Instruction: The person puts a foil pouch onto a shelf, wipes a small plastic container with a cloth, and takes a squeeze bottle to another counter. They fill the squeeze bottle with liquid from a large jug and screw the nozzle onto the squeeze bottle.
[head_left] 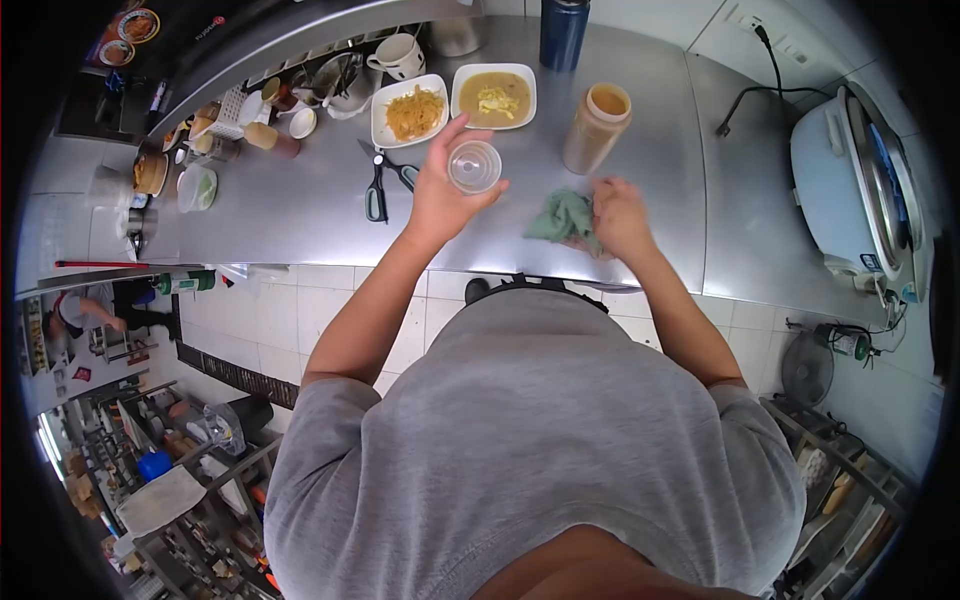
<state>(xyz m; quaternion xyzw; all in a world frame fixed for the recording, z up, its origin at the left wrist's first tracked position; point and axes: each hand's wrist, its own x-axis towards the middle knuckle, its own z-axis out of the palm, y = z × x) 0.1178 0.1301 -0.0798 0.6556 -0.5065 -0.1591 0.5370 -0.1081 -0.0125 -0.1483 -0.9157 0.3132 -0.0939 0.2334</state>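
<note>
A small clear plastic cup (pixel 475 167) is held by my left hand (pixel 443 195), thumb on one side and fingers on the other. The cup is above the steel counter, its round opening facing up. My right hand (pixel 622 218) is closed on the edge of a crumpled green cloth (pixel 562 218) near the counter's front edge; its fingers are slightly blurred. Just beyond the cloth stands an uncapped squeeze bottle (pixel 594 135) of brownish sauce. Black-handled scissors (pixel 377 185) lie left of my left hand, partly hidden by it.
Behind my left hand sit a white dish of orange shreds (pixel 413 113) and a white dish of soup (pixel 494 97). A dark blue bottle (pixel 565 35) stands at the back. Condiment containers and a mug (pixel 399 57) line the left; a large cooker (pixel 850 185) occupies the right.
</note>
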